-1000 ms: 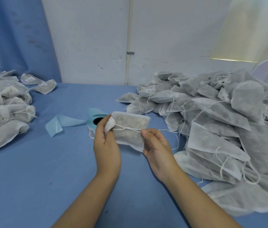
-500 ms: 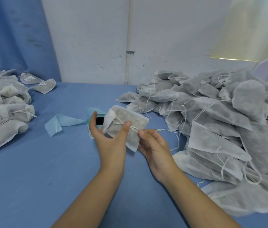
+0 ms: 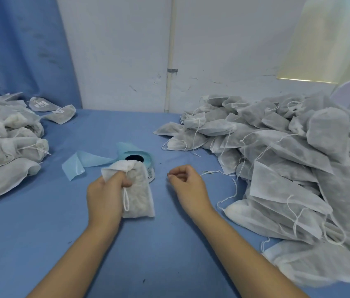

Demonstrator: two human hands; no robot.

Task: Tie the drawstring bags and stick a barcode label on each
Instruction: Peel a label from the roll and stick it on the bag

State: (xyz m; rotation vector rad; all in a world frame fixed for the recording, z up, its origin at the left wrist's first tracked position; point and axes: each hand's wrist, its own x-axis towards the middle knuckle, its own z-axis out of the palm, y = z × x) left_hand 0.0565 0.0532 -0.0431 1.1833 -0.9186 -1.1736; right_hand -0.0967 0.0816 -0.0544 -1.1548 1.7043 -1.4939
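Right hand (image 3: 188, 181) has let go and drifted off with its fingers loosely curled on nothing, while left-hand fingers (image 3: 124, 179) still pinch the small white non-woven drawstring bag (image 3: 136, 194), long axis pointing away toward the pale-blue label roll (image 3: 136, 158) just behind it, so the left's nearer.

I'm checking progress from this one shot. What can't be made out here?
- Knot on the held bag: head view, the left hand covers the neck.
- Label roll print: too small, bag in front.
- Right hand: curled; any pinched string unclear.
- Right pile: cut off by frame edge.
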